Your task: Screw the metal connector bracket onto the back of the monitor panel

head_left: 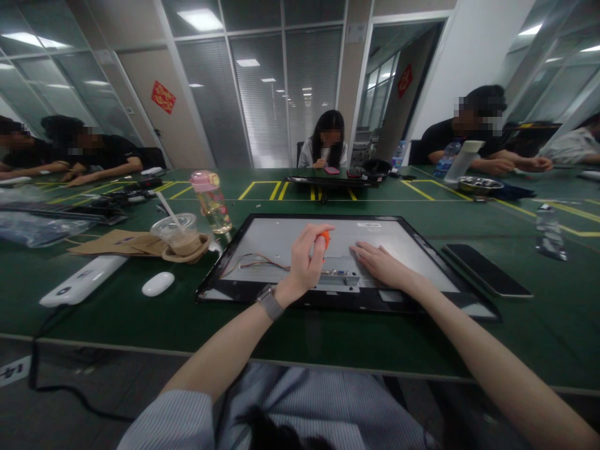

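A flat monitor panel [255, 240] lies on the table with its metal back up and a black frame round it. My left hand [307, 259], with a watch at the wrist, is closed round an orange-handled screwdriver [326, 237] held upright over the panel's middle; its tip is hidden. Just below that hand sits a metal bracket with ports [344, 279], a blue one among them. Thin coloured wires [253, 259] run from it to the left. My right hand [382, 265] rests flat on the panel's back, fingers stretched out and holding nothing.
Left of the panel stand a pink-lidded bottle [213, 203] and an iced-drink cup [178, 234] in a cardboard holder. A white case [158, 284] and a power strip [84, 279] lie nearer. On the right are a phone [487, 270] and a plastic pouch [550, 232]. Several people sit around.
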A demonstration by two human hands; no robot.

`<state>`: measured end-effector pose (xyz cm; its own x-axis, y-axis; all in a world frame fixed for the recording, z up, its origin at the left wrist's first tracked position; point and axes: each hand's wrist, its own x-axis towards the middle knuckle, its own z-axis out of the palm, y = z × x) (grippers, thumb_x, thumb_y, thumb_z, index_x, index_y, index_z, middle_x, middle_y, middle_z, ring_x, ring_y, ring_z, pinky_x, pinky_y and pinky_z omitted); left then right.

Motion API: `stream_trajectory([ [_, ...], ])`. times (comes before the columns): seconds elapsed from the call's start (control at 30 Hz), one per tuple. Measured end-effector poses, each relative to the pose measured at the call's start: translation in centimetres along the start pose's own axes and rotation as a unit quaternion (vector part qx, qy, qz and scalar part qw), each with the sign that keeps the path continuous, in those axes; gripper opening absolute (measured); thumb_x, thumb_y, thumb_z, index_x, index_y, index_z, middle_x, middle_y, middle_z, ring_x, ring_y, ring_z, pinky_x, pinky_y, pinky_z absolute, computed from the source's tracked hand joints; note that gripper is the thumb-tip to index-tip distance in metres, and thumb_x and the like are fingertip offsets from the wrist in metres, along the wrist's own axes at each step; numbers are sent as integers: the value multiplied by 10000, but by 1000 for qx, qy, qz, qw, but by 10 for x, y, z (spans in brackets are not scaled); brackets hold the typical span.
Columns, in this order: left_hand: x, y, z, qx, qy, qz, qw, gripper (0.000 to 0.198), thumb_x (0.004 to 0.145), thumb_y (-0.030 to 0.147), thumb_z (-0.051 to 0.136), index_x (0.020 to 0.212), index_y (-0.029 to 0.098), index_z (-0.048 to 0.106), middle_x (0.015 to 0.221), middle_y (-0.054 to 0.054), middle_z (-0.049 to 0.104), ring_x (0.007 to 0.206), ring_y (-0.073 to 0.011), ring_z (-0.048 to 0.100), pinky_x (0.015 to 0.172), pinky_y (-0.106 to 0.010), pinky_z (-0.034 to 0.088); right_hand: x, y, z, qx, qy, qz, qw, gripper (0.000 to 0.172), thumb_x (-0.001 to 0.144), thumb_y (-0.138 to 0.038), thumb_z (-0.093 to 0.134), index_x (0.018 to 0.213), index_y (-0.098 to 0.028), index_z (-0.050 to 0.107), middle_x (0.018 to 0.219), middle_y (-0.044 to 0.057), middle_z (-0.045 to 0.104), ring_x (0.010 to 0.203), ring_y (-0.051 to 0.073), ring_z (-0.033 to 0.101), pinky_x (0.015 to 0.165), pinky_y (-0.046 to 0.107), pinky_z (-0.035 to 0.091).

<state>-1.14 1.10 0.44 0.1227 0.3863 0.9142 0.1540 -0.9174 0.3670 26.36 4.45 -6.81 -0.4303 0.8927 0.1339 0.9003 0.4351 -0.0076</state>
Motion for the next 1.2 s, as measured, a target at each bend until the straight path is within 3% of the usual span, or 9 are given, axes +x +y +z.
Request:
stream_trajectory([
  [1.2,0,0,1,-21,1,2,1000,294,1139,303,394,1150,191,667,863,-22,624,757,-156,578,711,-290,496,0,3,2,6,2,1,1000,548,1096,-279,272,1594,-202,487,1627,218,517,1457,347,555,1155,616,469],
])
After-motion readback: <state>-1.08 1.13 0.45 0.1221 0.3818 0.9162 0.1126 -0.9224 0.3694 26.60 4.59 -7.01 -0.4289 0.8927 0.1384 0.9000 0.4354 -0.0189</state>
